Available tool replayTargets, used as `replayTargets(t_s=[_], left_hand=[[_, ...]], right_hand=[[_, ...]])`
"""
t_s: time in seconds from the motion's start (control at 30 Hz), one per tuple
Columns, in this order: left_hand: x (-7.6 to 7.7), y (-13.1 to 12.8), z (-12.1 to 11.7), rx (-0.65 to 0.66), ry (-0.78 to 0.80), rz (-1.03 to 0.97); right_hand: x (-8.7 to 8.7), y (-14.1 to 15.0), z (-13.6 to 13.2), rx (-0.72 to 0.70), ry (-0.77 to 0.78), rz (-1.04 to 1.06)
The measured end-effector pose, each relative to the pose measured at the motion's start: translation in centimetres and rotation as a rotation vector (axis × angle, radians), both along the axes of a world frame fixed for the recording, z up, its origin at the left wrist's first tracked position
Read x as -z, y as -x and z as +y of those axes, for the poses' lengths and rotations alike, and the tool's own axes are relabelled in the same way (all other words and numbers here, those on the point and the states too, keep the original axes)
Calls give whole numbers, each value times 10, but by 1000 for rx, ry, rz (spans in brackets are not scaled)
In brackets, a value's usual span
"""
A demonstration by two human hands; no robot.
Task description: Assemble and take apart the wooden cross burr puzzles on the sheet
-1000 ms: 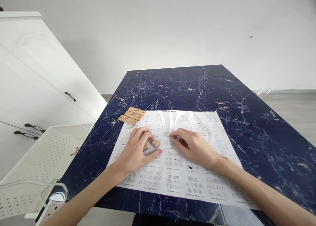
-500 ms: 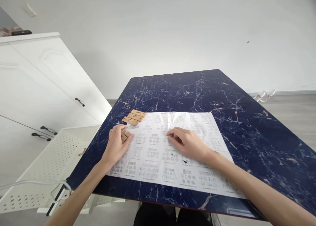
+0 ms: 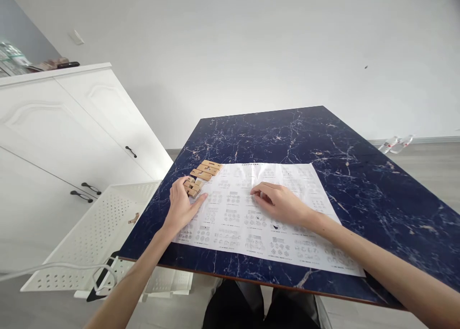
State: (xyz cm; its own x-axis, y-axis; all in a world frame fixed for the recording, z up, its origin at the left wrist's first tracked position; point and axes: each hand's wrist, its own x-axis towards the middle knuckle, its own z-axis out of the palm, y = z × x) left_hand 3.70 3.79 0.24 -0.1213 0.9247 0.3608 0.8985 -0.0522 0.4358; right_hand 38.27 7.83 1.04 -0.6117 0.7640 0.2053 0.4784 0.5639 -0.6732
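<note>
On the left of the printed sheet (image 3: 230,250), my left hand (image 3: 181,204) lies beside an interlocked wooden block puzzle (image 3: 193,187). Its thumb is spread away from the puzzle, while the other fingers are at the puzzle's far left side; whether they touch it is hard to see. Just behind are flat notched wooden pieces (image 3: 206,170) laid side by side at the sheet's upper left corner. My right hand (image 3: 278,202) rests on the middle of the sheet, fingers curled in toward the thumb, with nothing visible in them. Small diagrams in rows cover the paper.
The dark blue marbled table (image 3: 258,137) ends close to my legs. To the left stand a white perforated rack (image 3: 97,228) with a small wooden piece (image 3: 133,218) on it, a white cable (image 3: 72,266) and a white cabinet (image 3: 89,123). Clear plastic bottles (image 3: 395,144) are beyond the right edge.
My left hand has loosened, its thumb moving off the wooden puzzle, which shows more fully. My right hand stays on the sheet. The whole view has shifted slightly.
</note>
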Motion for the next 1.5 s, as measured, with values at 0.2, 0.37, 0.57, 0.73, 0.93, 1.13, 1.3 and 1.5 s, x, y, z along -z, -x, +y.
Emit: replayTargets(t_s=[0.2,0.37,0.57,0.73,0.93,1.13,1.3,1.5], left_hand=[[0,23,-37,-18,73,-15],[0,27,-55,11,62,-11],[-2,27,-61,54,33,3],[0,29,-59,61,-1,-7],[3,31,-57,62,-10,-1],[5,30,-56,39,-2,-8],[3,29,-54,21,3,-25],[-1,32,-48,0,30,-26]], right_hand=[[-4,-19,-26,-34,-26,-33],[-1,-44,-60,84,63,27],[8,-73,-78,249,164,126],[20,-88,-87,392,200,221],[28,-92,-96,420,167,234],[33,-94,-96,456,174,288],[33,-91,-99,466,158,294],[35,-91,-99,465,155,325]])
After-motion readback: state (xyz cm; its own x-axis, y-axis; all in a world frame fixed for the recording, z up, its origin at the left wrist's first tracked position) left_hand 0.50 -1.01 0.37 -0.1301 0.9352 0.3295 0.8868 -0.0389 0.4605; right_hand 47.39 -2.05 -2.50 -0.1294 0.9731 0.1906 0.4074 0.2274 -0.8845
